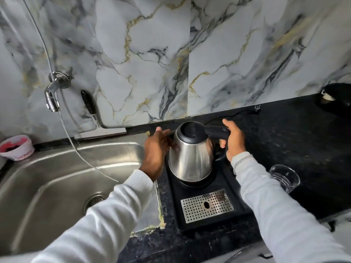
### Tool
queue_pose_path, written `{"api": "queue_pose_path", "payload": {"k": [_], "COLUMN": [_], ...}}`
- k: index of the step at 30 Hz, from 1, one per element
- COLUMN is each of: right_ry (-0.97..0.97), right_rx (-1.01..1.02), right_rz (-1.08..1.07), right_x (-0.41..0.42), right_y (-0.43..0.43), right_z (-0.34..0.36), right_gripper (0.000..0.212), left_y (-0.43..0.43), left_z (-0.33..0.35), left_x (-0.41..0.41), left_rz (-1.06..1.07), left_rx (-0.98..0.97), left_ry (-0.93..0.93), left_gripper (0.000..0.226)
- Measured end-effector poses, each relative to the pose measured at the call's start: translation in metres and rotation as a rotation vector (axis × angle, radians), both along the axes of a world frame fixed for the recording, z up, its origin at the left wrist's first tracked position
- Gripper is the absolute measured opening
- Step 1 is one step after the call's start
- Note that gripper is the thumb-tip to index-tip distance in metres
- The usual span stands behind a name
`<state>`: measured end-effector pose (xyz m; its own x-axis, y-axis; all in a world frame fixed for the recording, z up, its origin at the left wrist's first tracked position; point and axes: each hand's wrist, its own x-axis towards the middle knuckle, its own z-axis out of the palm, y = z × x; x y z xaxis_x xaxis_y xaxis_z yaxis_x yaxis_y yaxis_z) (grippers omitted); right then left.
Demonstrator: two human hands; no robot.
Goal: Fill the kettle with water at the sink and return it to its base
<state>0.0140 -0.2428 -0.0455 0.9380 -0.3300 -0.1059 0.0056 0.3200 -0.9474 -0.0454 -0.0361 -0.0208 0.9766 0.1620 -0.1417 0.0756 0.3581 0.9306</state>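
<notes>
A steel kettle [190, 158] with a black lid and black handle stands upright on its round base [197, 182] in a black tray [230, 184] on the dark counter. My right hand [234, 140] is closed around the kettle's handle. My left hand [156, 150] rests flat against the kettle's left side, fingers spread. The steel sink [62, 179] lies to the left, and its wall tap [52, 97] hangs above the sink's far left.
A perforated steel drip grate [207, 205] sits in the tray's near part. An empty clear glass [284, 178] stands on the counter to the right. A thin hose [76, 149] drops into the sink. A pink-and-white cup [17, 148] sits at the far left. A squeegee [91, 111] leans against the marble wall.
</notes>
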Motion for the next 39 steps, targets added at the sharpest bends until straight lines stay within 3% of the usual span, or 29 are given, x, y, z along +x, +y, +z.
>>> {"api": "queue_pose_path", "payload": {"k": [16,22,30,35,39], "right_ry": [0.065,0.054,0.080,0.068,0.060], "right_rx": [-0.103,-0.084,-0.108,-0.119,-0.152], "right_rz": [0.163,0.140,0.045,-0.017,-0.059], "right_x": [0.011,0.004,0.005,-0.003,-0.008], "right_y": [-0.020,-0.031,-0.026,-0.019,-0.018], "right_z": [-0.005,-0.013,-0.013,-0.018,-0.013], "right_gripper": [0.027,0.028,0.031,0.030,0.022], "left_y": [0.001,-0.008,-0.003,0.007,0.010], "left_z": [-0.019,-0.014,0.001,-0.009,-0.011], "left_x": [0.000,-0.001,0.007,0.007,0.004], "left_rz": [-0.073,-0.128,-0.192,-0.152,-0.202], "left_rx": [0.054,0.068,0.105,0.240,0.226], "left_ry": [-0.068,-0.083,-0.034,-0.019,-0.040], "left_gripper": [0.044,0.034,0.041,0.050,0.044]}}
